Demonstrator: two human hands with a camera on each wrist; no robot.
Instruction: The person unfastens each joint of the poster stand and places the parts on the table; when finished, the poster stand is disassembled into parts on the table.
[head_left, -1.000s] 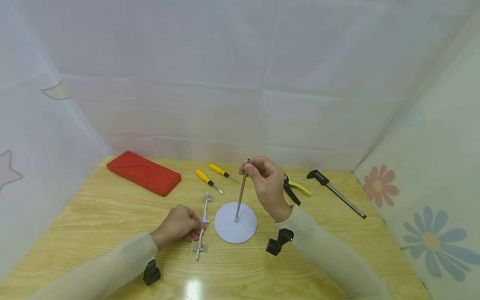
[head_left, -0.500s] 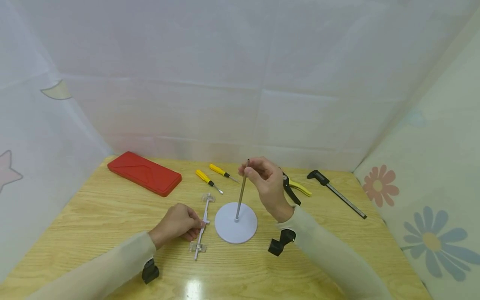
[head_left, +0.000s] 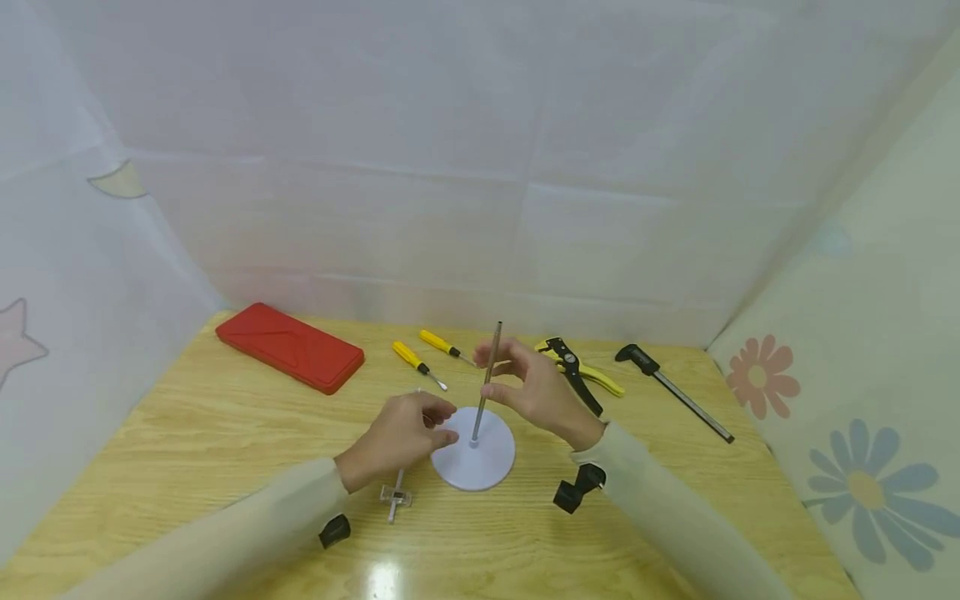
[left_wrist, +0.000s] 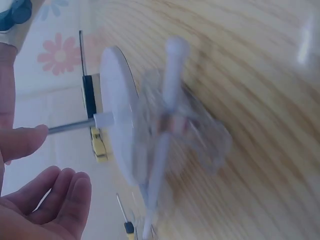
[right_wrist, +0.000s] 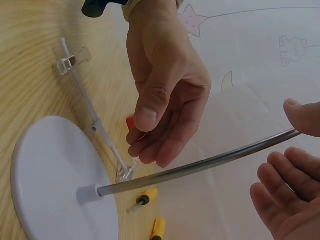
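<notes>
Right hand point(head_left: 536, 390): I am pinching the metal rod point(head_left: 487, 379), upright in its white base point(head_left: 474, 463).
Left hand point(head_left: 399, 433): I am hovering, fingers loosely curled, holding nothing, above the clip bar point(head_left: 395, 493).

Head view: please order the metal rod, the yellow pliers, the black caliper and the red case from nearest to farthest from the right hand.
1. metal rod, at the fingers of the right hand
2. yellow pliers, just behind the hand
3. black caliper, farther right
4. red case, far left

Rod point(head_left: 487, 379) upright in base point(head_left: 480, 462) mid-table point(head_left: 187, 433); clip bar point(head_left: 395, 492) left, screwdrivers point(head_left: 418, 360) behind, pliers point(head_left: 577, 373) right.
</notes>
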